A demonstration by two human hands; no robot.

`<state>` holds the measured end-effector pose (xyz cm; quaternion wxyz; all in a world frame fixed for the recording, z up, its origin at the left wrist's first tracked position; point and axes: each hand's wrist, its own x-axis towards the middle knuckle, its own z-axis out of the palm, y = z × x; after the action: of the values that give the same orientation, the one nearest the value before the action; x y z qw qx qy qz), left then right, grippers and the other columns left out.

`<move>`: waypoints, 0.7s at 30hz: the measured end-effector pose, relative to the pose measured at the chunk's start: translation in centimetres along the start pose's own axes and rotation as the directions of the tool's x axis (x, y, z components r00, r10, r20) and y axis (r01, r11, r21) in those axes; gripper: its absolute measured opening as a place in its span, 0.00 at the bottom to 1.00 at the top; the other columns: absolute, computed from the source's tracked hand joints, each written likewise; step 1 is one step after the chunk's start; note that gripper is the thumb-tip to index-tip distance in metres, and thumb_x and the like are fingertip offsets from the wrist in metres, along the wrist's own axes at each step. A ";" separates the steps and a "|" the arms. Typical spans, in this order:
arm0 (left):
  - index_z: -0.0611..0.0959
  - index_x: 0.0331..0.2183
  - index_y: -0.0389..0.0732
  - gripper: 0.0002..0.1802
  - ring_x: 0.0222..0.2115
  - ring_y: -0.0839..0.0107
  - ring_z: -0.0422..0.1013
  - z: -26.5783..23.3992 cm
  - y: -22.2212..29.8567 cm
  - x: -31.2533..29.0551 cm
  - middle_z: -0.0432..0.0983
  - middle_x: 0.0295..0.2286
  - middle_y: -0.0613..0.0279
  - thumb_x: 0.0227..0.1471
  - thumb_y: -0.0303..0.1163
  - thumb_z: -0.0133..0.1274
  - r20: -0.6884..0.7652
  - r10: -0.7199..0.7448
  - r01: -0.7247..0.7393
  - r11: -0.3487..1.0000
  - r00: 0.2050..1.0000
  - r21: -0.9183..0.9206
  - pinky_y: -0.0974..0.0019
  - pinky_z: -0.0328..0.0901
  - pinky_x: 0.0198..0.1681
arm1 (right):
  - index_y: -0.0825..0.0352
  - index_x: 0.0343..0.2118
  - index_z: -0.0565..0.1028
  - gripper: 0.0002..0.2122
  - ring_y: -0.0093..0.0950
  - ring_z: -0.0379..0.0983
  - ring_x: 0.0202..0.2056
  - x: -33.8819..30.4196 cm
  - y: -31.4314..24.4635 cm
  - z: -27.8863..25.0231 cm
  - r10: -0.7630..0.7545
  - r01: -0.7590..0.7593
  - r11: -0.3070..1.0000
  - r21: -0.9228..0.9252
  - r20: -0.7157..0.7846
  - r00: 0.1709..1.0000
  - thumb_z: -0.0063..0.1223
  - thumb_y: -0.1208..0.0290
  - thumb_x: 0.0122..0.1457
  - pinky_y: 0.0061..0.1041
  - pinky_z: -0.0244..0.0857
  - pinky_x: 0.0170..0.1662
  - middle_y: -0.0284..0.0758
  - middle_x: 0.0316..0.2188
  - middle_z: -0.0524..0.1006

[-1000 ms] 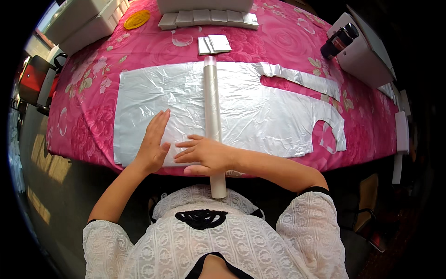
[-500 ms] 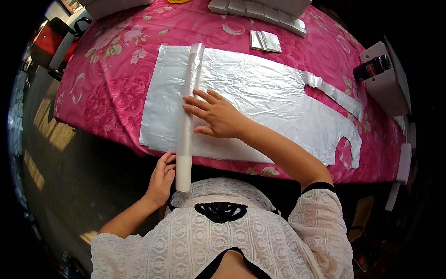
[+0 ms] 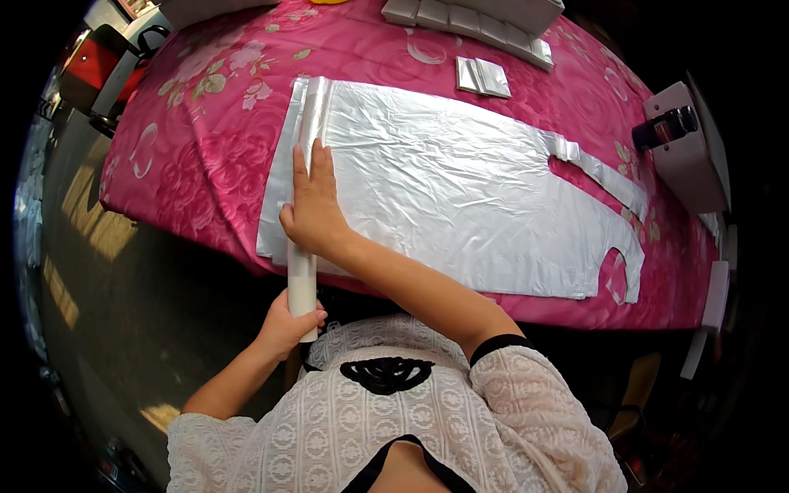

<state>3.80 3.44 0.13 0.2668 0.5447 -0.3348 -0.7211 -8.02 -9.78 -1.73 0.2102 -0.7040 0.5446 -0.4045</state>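
A stack of silvery-white plastic sheets (image 3: 444,181) lies flat and slightly creased, with cut-out straps at its right end. Across its left part rests a pale roller tube (image 3: 302,289), its near end jutting past the table edge. Thin film seems to be wrapped around the tube. My left hand (image 3: 285,327) is closed around that near end. My right hand (image 3: 316,205) lies on the tube's middle, fingers stretched out toward the far end and thumb out to the left.
A pink floral tablecloth (image 3: 189,156) covers the table. Beyond the sheets lie small folded silvery packets (image 3: 482,76) and a row of similar packets (image 3: 468,25). At right stand a white box (image 3: 690,164) and a dark bottle (image 3: 664,129). A red-and-black chair (image 3: 99,66) stands at far left.
The tube has moved left along the sheets. My right hand has travelled left with its fingers now pointing away from me. My left hand, loosely beside the tube before, now grips its near end.
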 end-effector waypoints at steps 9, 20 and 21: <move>0.69 0.40 0.33 0.31 0.27 0.70 0.72 5.0 5.5 2.4 0.72 0.26 0.58 0.38 0.43 0.60 0.827 0.110 0.277 0.911 0.551 -0.306 0.68 0.69 0.31 | 0.71 0.50 0.56 0.30 0.23 0.71 0.33 2.1 -0.4 -12.4 0.290 -0.465 -0.086 0.881 0.469 0.834 0.57 0.67 0.46 0.26 0.69 0.40 0.37 0.33 0.70; 0.71 0.38 0.36 0.22 0.25 0.76 0.69 11.5 7.7 3.8 0.71 0.26 0.63 0.41 0.35 0.59 0.618 -0.003 0.116 0.983 0.786 -0.143 0.70 0.66 0.30 | 0.71 0.45 0.60 0.26 0.26 0.71 0.31 0.5 2.2 -18.9 0.342 -0.347 0.015 0.938 0.321 0.883 0.59 0.68 0.44 0.27 0.69 0.35 0.38 0.30 0.68; 0.71 0.38 0.36 0.22 0.24 0.76 0.69 12.1 7.9 3.6 0.71 0.26 0.63 0.41 0.35 0.59 0.545 -0.033 0.058 0.998 0.837 -0.028 0.70 0.66 0.30 | 0.71 0.46 0.59 0.27 0.25 0.71 0.31 0.2 2.4 -18.8 0.362 -0.363 0.085 0.928 0.310 0.879 0.59 0.67 0.45 0.27 0.69 0.36 0.37 0.30 0.69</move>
<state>-8.66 -1.95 6.24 0.1550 0.3194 -0.3682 -0.8593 -24.44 -8.01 7.57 0.6979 -0.2522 0.3196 -0.5892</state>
